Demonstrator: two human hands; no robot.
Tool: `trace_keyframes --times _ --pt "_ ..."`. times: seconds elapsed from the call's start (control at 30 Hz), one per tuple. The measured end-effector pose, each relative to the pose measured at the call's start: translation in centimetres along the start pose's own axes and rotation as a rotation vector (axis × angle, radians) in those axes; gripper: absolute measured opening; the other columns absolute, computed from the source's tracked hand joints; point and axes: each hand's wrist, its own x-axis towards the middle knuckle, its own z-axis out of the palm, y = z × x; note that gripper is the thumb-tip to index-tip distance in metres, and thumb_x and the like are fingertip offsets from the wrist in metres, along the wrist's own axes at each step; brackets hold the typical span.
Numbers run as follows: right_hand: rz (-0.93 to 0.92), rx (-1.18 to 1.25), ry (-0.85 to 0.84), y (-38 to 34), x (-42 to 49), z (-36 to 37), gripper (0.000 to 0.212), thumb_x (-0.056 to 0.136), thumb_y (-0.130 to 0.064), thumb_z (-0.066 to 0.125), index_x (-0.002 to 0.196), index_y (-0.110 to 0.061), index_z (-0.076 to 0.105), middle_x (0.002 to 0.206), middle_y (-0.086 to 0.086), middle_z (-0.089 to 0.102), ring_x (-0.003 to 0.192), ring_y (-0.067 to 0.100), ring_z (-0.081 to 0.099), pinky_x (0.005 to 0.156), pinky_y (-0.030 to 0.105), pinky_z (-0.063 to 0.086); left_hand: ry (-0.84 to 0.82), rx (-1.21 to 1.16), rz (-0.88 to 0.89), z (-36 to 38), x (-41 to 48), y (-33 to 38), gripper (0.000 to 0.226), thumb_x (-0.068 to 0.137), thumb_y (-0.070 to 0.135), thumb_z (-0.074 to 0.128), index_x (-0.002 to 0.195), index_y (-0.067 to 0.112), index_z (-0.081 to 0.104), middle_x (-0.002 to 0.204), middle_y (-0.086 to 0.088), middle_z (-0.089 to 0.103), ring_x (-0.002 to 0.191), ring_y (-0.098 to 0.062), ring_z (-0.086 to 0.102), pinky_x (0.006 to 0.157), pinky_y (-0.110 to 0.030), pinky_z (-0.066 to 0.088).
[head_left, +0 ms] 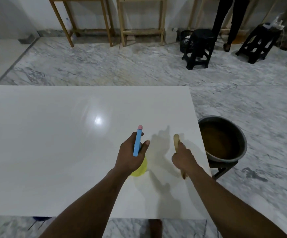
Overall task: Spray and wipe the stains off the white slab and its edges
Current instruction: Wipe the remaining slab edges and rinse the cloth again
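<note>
The white slab [53,143] fills the lower left and middle of the head view, glossy, with a light glare near its centre. My left hand [129,155] grips a spray bottle [138,140] with a blue head, a pink nozzle and a yellow body, held over the slab's right part. My right hand [182,156] grips a tan cloth [177,140], bunched and sticking out above and below the fist, close to the slab's right edge. No distinct stain shows on the surface.
A metal basin [240,134] of brown liquid sits on a dark stool just right of the slab. Two black stools [199,48] and a person's legs [231,19] stand at the back right. Wooden frames [87,19] line the far wall over a marble floor.
</note>
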Motion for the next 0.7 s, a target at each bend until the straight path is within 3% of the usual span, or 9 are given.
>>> trace_keyframes --times 0.07,0.1,0.2,0.3,0.4,0.5,0.57,0.7 --pt "-0.089 -0.031 -0.065 -0.3 -0.5 4.2 0.081 0.086 -0.012 0.047 0.152 -0.041 0.011 0.137 0.005 0.048 0.118 0.029 0.055 0.090 0.035 0.049 0.004 0.027 0.002 0.3 -0.2 -0.8 0.034 0.098 0.040 0.067 0.126 0.022 0.062 0.077 -0.002 0.065 0.076 -0.017 0.066 0.074 -0.018 0.051" --pt "-0.105 -0.107 -0.083 -0.4 -0.6 6.3 0.077 0.084 -0.016 0.048 0.148 -0.044 0.016 0.135 0.005 0.050 0.115 0.030 0.056 0.090 0.041 0.051 0.005 0.042 0.002 0.2 -0.3 -1.2 0.036 0.097 0.042 0.066 0.127 0.021 0.062 0.078 0.003 0.064 0.077 -0.017 0.066 0.075 -0.020 0.052" --pt "-0.061 -0.371 -0.016 -1.1 -1.0 10.0 0.045 0.089 -0.027 0.049 0.133 -0.026 0.039 0.141 0.013 0.045 0.118 0.033 0.052 0.087 0.051 0.052 0.012 0.082 0.041 0.0 -0.8 -2.3 0.038 0.097 0.042 0.067 0.125 0.017 0.063 0.085 0.005 0.064 0.079 -0.016 0.066 0.074 -0.019 0.051" --pt "-0.111 -0.419 0.096 -1.3 -1.8 9.6 0.043 0.091 -0.028 0.051 0.132 -0.019 0.044 0.142 0.011 0.045 0.126 0.032 0.047 0.096 0.049 0.048 0.037 0.099 0.084 -0.3 -1.1 -3.4 0.039 0.097 0.042 0.067 0.126 0.017 0.062 0.100 0.002 0.070 0.086 -0.014 0.068 0.077 -0.019 0.054" --pt "-0.292 -0.414 0.248 0.8 -1.2 9.4 0.056 0.091 -0.033 0.045 0.144 -0.018 0.039 0.154 0.009 0.037 0.143 0.032 0.032 0.113 0.049 0.033 0.039 0.112 0.140 -0.1 -1.0 -4.1 0.041 0.097 0.043 0.066 0.126 0.015 0.061 0.106 0.000 0.069 0.087 -0.016 0.068 0.077 -0.018 0.054" --pt "-0.347 -0.484 0.111 3.4 -0.7 10.6 0.064 0.092 -0.037 0.027 0.154 -0.020 0.026 0.163 0.007 0.020 0.151 0.032 0.014 0.117 0.052 0.020 0.038 0.108 0.151 0.6 -1.2 -4.0 0.048 0.096 0.051 0.061 0.128 0.015 0.060 0.113 0.002 0.066 0.093 -0.012 0.066 0.079 -0.007 0.048" --pt "-0.350 -0.489 0.082 4.2 -0.6 11.3 0.067 0.091 -0.041 0.020 0.155 -0.022 0.021 0.165 0.005 0.015 0.152 0.031 0.011 0.117 0.053 0.019 0.040 0.103 0.148 1.1 -1.1 -4.3 0.053 0.094 0.055 0.058 0.129 0.015 0.060 0.116 0.001 0.066 0.094 -0.010 0.064 0.079 -0.004 0.046" --pt "-0.321 -0.504 0.054 3.9 -0.2 11.3 0.067 0.092 -0.039 0.027 0.156 -0.024 0.015 0.166 0.005 0.009 0.152 0.031 0.008 0.117 0.054 0.017 0.030 0.184 0.175 1.4 -0.5 -5.2 0.061 0.093 0.062 0.055 0.134 0.017 0.056 0.116 0.003 0.067 0.093 -0.010 0.065 0.078 -0.012 0.049"
